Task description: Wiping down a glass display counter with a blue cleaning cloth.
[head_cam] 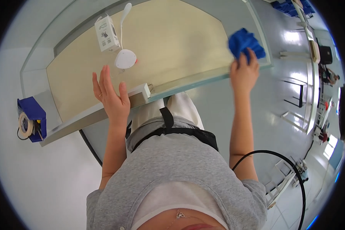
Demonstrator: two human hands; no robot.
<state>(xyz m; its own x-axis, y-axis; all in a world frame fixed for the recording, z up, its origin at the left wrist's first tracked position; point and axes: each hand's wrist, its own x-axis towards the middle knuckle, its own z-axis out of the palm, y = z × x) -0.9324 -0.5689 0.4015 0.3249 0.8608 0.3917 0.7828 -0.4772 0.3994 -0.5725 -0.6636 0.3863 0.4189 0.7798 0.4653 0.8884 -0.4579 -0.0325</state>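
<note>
My right hand [245,73] grips a crumpled blue cloth [245,43] at the right end of a glass-edged table or case [189,83]. My left hand [112,95] is raised over the near edge at left, fingers spread, holding nothing. Whether it touches the edge, I cannot tell. Just beyond its fingertips lies the rounded white base of a gooseneck lamp [125,58], with a spot of red at its side. The lamp's neck runs away from me to a slim white head [127,11]. A white printed carton [107,34] stands left of the neck.
A cream panel [172,43] covers most of the surface. At the left corner, a blue bin [31,105] holds a tape roll [25,124] and small tools. A white bracket-like block [143,91] sits on the near edge. A black cable [297,172] arcs past my right arm.
</note>
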